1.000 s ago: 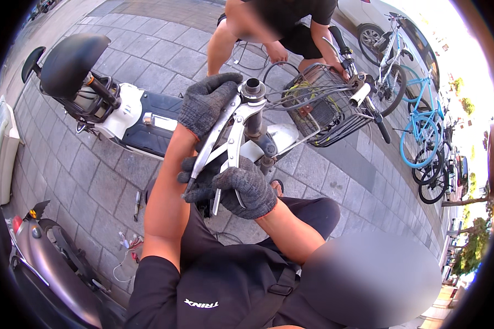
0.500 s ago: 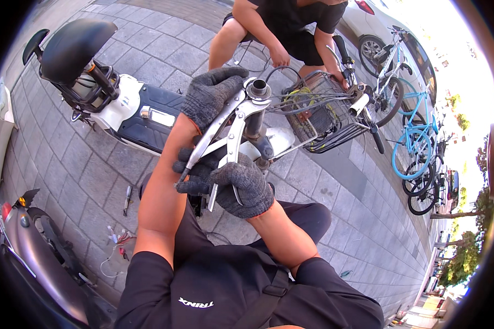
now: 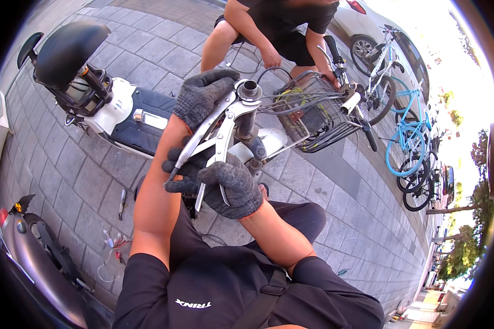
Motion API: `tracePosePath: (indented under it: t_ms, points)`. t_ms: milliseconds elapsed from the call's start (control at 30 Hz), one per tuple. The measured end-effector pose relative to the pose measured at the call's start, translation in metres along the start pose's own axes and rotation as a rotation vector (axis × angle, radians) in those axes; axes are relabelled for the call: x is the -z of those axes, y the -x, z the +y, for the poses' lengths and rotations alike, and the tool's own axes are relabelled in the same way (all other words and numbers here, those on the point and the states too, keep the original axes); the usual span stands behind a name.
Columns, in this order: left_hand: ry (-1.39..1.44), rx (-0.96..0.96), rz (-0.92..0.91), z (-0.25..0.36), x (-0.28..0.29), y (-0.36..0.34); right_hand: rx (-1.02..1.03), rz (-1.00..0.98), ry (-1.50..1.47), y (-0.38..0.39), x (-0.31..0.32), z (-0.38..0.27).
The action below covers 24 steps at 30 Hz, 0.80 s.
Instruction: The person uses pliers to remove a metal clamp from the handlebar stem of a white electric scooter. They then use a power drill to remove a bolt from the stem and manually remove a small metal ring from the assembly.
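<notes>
Large silver locking pliers (image 3: 223, 137) have their jaws set around the ring at the top of an upright metal tube (image 3: 250, 88). My left hand (image 3: 202, 100), in a dark grey knit glove, is closed on the pliers near the jaws, beside the tube's top. Lower down, my right hand (image 3: 236, 186), gloved the same way, grips the handles, its fingers reaching across beneath them. Grey cables run from beside the tube to a detached handlebar (image 3: 352, 103) on the right. Part of the jaws' far side is hidden.
A wire basket (image 3: 307, 109) stands beyond the tube, and a co-worker's hand (image 3: 328, 79) is by the handlebar. A white scooter with a black seat (image 3: 74, 52) is at left. A tool (image 3: 122, 204) and loose connectors (image 3: 117, 241) lie on the paving. Parked bicycles (image 3: 406, 140) line the right.
The whole picture has shifted slightly to the left. Both hands keep the same hold on the locking pliers, whose jaws stay around the tube's top.
</notes>
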<state>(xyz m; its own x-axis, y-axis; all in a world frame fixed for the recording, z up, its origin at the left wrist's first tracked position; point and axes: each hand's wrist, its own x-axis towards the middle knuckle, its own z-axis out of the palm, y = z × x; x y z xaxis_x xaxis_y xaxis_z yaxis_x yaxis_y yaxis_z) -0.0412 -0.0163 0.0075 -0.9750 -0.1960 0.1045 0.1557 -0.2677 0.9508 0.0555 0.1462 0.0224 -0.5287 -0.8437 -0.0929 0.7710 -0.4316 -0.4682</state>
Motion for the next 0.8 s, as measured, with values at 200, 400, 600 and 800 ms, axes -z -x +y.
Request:
tracePosePath:
  t_ms: [200, 400, 600, 800]
  points:
    - [-0.027, -0.034, 0.019, -0.002, 0.0, -0.002, 0.052, -0.046, -0.031, -0.004, 0.004, 0.006]
    - [0.078, 0.064, 0.009, 0.002, -0.001, -0.003, 0.09, -0.038, 0.028, -0.005, 0.003, 0.007]
    - [-0.03, 0.053, 0.019, 0.013, -0.002, 0.003, 0.068, -0.026, 0.105, -0.006, -0.003, 0.001]
    - [0.085, 0.07, 0.003, 0.005, -0.003, 0.001, 0.069, 0.0, 0.011, -0.006, 0.001, 0.008]
